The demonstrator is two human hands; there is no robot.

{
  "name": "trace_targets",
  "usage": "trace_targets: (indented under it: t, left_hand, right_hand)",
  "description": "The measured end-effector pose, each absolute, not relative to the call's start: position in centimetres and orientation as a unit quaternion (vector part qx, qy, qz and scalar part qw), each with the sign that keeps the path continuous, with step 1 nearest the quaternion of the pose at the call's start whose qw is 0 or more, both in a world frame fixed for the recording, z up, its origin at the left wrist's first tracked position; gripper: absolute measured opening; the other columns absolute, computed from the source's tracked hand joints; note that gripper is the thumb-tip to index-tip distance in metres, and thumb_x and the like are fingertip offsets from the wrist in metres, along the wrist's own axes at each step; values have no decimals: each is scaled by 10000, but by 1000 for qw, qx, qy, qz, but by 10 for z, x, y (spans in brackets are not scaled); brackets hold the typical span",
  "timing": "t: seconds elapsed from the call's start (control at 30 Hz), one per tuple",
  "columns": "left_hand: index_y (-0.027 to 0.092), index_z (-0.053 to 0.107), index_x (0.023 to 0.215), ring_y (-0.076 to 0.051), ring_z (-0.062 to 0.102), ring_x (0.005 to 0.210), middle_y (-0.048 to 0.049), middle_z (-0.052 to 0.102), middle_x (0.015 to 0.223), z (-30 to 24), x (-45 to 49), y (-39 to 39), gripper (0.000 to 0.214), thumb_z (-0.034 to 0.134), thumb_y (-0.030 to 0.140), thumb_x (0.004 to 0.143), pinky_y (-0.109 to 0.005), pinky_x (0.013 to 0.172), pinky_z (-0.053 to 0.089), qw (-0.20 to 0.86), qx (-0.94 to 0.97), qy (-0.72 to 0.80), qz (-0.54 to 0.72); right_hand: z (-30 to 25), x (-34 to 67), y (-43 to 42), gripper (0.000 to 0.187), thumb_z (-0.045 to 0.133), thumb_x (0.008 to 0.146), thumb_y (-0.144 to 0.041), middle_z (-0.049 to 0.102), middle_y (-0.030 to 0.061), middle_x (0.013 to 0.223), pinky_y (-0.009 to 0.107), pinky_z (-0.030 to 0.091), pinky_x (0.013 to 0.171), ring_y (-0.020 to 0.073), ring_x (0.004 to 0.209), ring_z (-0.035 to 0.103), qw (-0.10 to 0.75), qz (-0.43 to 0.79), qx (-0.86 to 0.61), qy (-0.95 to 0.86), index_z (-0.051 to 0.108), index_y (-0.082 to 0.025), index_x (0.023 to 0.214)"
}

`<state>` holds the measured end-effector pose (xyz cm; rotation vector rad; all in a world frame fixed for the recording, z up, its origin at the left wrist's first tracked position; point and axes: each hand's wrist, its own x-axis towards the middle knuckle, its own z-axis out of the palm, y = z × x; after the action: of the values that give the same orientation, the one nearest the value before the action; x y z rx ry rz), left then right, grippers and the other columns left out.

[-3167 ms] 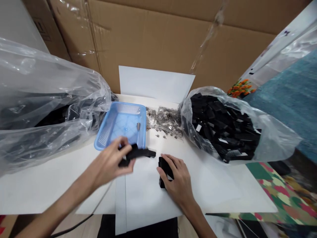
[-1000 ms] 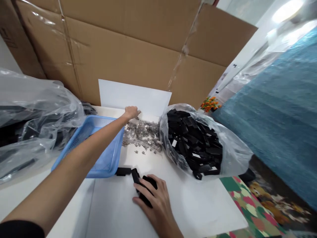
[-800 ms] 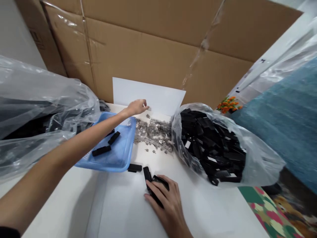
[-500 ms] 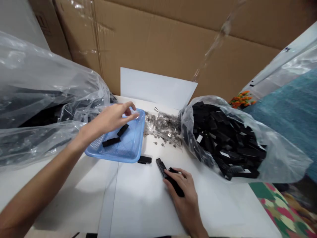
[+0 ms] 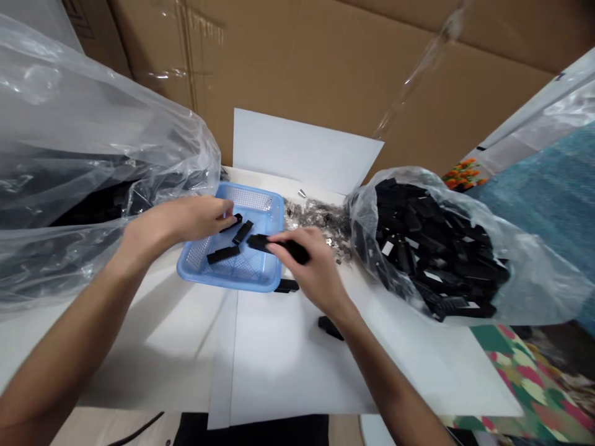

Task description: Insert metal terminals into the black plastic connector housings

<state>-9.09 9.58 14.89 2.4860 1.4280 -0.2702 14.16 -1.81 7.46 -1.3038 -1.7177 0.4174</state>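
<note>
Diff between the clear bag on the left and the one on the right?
The left bag is much bulkier, with lots of slack, crumpled film on top; the right bag is smaller and packed. The left bag's dark contents sit low and blurred behind the film, while the right bag's mouth gapes toward the blue basket, showing a heap of black plastic pieces. Both are clear plastic, lie on the white tabletop, and hold black parts.

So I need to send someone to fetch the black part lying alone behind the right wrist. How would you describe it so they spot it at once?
Start at the blue basket in the middle of the white table. Move toward the near edge and to the right, just behind the right hand. There lies a short black part, alone on bare white sheet, unlike those in the basket or in the bag.
</note>
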Motion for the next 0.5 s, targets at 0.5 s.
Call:
trace_targets:
  t: [0.5]
  left_hand:
    - [197,705,847,-223,669,758,-16,665,726,183,-138,107,188,618,341,930,-313,801,504,98,731,674,-42]
  right_hand:
    - [66,124,16,300,659,1058,-396,686,49,1490,602,333,1270,323,1481,535,298,194,-450,-819,740,-293,1328]
